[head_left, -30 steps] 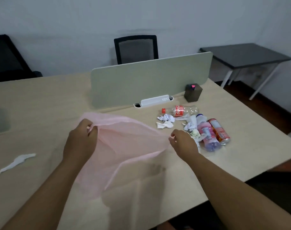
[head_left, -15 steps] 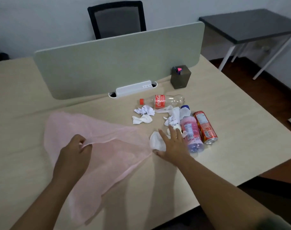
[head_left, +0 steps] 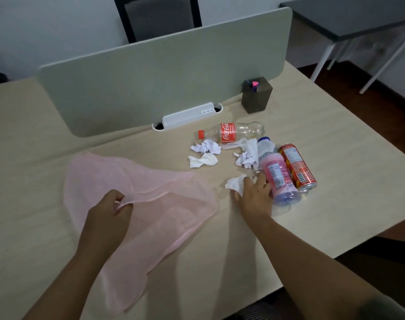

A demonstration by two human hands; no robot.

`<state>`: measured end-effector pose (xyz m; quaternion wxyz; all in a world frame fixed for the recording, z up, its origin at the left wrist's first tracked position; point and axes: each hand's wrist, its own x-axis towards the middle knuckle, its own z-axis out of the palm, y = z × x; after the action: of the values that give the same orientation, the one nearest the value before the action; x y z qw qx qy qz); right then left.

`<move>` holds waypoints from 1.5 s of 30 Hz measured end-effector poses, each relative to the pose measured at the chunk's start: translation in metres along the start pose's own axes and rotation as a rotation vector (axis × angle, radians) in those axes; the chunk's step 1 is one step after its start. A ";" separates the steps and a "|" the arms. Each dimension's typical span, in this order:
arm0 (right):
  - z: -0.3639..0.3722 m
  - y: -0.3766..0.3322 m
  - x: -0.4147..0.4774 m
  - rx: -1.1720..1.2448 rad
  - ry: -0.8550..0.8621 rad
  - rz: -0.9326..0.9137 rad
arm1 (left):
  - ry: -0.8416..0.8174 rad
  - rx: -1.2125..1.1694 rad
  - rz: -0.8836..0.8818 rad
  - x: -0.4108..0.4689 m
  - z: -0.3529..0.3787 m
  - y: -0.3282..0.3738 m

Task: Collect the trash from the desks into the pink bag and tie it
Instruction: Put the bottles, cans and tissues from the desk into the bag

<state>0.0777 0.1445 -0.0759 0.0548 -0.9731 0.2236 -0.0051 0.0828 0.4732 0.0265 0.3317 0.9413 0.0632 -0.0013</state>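
So the left hand (head_left: pixel 109 212) pinched the rim of the thin pink plastic bag (head_left: pixel 150 179), right hand (head_left: pixel 254 198) clutched a crumpled white tissue (head_left: pixel 235 184). Honestly, I'd have lifted that rim wider first.

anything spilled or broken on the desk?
Nothing spilled or broken. Coke bottle, pink bottle and red can lie on their sides among crumpled paper. Left hand pinches the slack pink bag; right hand touches a tissue.
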 end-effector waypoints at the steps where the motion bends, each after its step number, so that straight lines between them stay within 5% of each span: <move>1: 0.000 -0.001 -0.008 0.046 0.009 -0.001 | -0.010 -0.013 0.008 0.002 0.000 0.000; 7: 0.002 -0.003 -0.055 0.331 -0.033 0.075 | -0.078 -0.093 0.060 0.011 -0.008 -0.009; 11: 0.000 -0.017 -0.078 0.274 -0.115 0.011 | -0.113 -0.101 0.113 0.017 -0.014 -0.017; 15: -0.002 -0.026 -0.097 0.002 0.110 -0.078 | -0.166 -0.081 0.157 0.020 -0.017 -0.023; 22: 0.012 -0.003 -0.101 0.124 0.141 0.353 | -0.176 -0.061 0.218 0.024 -0.021 -0.028; 32: 0.008 -0.009 -0.113 0.009 0.283 0.079 | -0.218 -0.047 0.232 0.024 -0.018 -0.035; 35: 0.005 -0.013 -0.113 -0.061 0.356 0.138 | -0.222 -0.057 0.219 0.023 -0.017 -0.032; 39: 0.002 0.017 -0.107 0.066 0.176 0.428 | -0.218 -0.069 0.210 0.024 -0.015 -0.031; 45: 0.000 0.057 -0.095 0.171 -0.042 0.536 | -0.207 -0.040 0.224 0.023 -0.009 -0.031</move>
<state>-0.0324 0.1346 -0.0808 0.1407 -0.8711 0.4705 0.0107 0.1019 0.5052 0.0128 0.3531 0.9305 -0.0768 -0.0603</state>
